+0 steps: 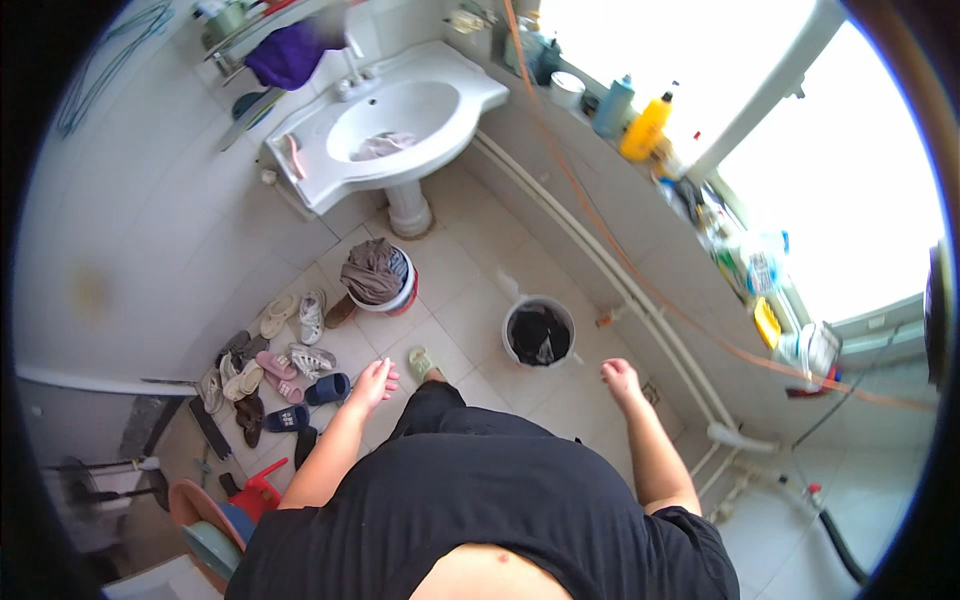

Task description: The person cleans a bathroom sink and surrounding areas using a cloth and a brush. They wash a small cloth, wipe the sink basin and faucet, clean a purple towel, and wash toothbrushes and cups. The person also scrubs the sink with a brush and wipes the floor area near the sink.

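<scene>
My left hand (373, 384) hangs in the air beside the rows of shoes, its fingers loosely spread and holding nothing. Out to the right, my right hand (620, 379) has its fingers curled in, with nothing visible in them. Between the two hands, farther ahead on the tiles, a white bucket (507, 343) holds dark cloth (540, 334). My right hand is nearest to this bucket but apart from it. Beyond my left hand stands another bucket (405, 296), heaped with brown and blue-grey clothes (373, 271). My foot in a pale green slipper (421, 362) shows below.
A white pedestal sink (475, 95) with pale cloth in its basin stands ahead. Several bottles, including a yellow one (647, 127), line the windowsill on the right. White pipes (590, 255) run low along that wall. Shoes (284, 365) and a red stool (262, 488) are at left.
</scene>
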The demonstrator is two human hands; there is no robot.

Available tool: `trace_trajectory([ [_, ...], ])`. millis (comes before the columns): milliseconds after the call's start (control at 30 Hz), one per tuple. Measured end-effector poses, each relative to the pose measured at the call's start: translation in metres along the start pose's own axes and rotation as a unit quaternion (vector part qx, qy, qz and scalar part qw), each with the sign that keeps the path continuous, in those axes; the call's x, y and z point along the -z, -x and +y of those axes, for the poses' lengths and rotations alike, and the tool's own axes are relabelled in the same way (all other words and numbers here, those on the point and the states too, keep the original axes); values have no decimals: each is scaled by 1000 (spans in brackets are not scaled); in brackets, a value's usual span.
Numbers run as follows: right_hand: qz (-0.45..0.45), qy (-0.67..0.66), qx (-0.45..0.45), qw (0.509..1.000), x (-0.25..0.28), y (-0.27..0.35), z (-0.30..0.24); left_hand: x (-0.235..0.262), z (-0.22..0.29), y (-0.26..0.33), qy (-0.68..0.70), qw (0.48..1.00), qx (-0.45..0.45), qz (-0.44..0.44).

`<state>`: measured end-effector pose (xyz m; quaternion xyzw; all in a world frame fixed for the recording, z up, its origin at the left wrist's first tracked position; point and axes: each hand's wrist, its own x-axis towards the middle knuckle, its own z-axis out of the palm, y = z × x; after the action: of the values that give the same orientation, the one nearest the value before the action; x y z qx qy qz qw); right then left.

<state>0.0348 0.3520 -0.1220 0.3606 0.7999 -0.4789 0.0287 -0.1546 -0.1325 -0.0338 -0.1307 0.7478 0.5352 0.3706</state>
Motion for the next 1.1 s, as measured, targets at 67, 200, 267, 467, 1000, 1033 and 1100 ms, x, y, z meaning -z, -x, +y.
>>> trace_trajectory([
  [67,-68,53,-10,996,-34,-24,-45,23,15,-22,36,999,10,12],
  [200,-140,123,-3,982,-96,-35,-161,84,61,-69,51,999,-1,17],
  [267,-136,176,55,973,-104,-53,-221,109,86,-100,63,998,-27,6],
  [467,-119,242,171,948,-143,-124,-343,171,170,-148,104,990,-94,16],
  [1000,-134,228,399,878,-308,-435,-637,196,268,-231,325,933,-64,140],
  [1033,-131,246,401,873,-322,-459,-661,189,290,-240,338,930,-46,133],
  [1100,-123,283,385,870,-352,-503,-699,167,307,-266,345,930,-60,114],
])
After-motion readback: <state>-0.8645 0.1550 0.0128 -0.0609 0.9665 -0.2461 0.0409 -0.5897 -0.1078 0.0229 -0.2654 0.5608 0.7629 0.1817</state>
